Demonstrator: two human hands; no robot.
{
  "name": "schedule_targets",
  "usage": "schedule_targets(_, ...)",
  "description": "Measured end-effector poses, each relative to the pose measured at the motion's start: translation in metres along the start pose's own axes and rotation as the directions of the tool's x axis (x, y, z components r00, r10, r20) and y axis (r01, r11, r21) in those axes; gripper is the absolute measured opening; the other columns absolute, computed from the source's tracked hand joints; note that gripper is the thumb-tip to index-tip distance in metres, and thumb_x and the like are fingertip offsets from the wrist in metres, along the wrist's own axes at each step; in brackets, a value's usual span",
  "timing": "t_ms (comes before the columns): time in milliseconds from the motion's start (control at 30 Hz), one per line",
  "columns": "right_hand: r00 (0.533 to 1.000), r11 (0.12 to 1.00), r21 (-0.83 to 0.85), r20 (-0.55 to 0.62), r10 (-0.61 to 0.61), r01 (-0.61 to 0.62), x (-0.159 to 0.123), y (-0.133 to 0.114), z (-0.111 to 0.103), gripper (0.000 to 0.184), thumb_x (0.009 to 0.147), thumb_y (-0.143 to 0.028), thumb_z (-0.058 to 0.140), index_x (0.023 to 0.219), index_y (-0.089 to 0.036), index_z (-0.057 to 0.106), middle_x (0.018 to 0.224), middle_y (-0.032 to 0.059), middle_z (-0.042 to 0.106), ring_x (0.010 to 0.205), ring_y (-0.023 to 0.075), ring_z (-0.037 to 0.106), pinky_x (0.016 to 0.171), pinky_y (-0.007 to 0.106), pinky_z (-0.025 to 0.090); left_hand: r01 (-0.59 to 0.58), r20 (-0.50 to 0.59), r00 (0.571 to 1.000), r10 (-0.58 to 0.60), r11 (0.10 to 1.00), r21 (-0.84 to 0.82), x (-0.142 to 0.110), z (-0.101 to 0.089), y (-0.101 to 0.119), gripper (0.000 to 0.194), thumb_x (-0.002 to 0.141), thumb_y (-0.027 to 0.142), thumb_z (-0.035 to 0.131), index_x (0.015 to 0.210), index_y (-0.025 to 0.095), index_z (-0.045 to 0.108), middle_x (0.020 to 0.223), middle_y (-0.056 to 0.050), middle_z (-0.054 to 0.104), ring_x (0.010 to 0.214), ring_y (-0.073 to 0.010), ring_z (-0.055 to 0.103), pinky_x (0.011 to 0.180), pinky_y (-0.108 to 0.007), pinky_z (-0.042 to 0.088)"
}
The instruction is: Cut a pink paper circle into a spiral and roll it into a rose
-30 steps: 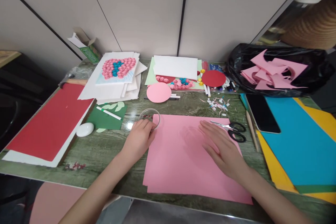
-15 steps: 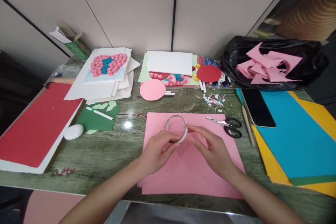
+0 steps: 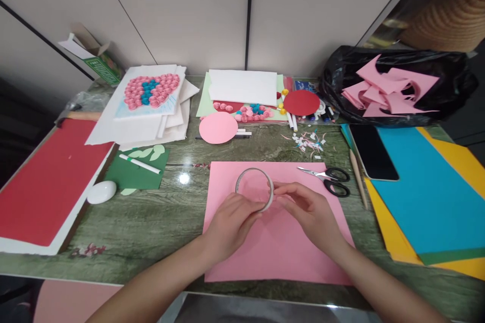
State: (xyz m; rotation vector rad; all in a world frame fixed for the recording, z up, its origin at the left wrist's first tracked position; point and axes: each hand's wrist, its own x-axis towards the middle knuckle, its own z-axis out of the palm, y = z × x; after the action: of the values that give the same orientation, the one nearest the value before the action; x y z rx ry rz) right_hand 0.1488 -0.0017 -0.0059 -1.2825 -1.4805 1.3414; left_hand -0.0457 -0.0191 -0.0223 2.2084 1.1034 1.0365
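The ring [image 3: 271, 192], apparently a roll of tape, was tilted up over the pink paper [image 3: 280, 257], its near edge gripped by the left hand [image 3: 230, 222]. Handling it well called for a steady left hold and light right fingertips at the rim, so that it did not twist. It looked pale, round and thin-walled, with a wide hollow centre. The right hand [image 3: 316, 216] was half curled at its right side; whether it pinched anything, I could not tell. Farther right, scissors [image 3: 326, 176] lay partly on the paper.
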Motion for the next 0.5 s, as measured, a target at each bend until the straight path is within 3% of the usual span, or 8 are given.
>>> schedule_targets(300,1.0,0.999,0.035,0.021,-0.008,0.007,0.001,0.004,-0.0017,0.006,0.079,-0.021,0.063,0.084,-0.024,0.061,0.103,0.0031,0.064,0.107,0.0192,0.057,0.095,0.037,0.043,-0.058,0.015,0.998,0.057,0.997,0.05,0.0042,-0.0011,0.0002,0.016,0.085,0.014,0.054,0.1,0.018,0.058,0.076,-0.002,0.067,0.069,-0.0132,0.057,0.064,-0.027,0.046)
schedule_targets(433,0.998,0.999,-0.004,0.035,-0.044,0.044,0.0002,0.0018,-0.0026,0.006,0.08,-0.019,0.063,0.078,-0.024,0.06,0.104,0.0029,0.063,0.109,0.0196,0.056,0.094,0.037,0.044,0.044,0.005,0.999,-0.044,0.999,-0.02,0.0044,-0.0044,0.0006,0.017,0.085,0.015,0.054,0.101,0.019,0.058,0.08,-0.003,0.067,0.073,-0.0135,0.06,0.066,-0.026,0.048)
schedule_targets(500,0.998,0.998,-0.012,0.026,-0.053,0.054,-0.0003,0.0015,-0.002,0.009,0.081,-0.02,0.062,0.088,-0.026,0.061,0.105,0.0028,0.063,0.107,0.0195,0.057,0.092,0.037,0.046,0.08,-0.012,0.997,-0.081,0.996,-0.035,0.0038,-0.0063,0.0,0.018,0.085,0.015,0.054,0.102,0.019,0.058,0.079,-0.003,0.067,0.074,-0.0136,0.06,0.066,-0.026,0.049)
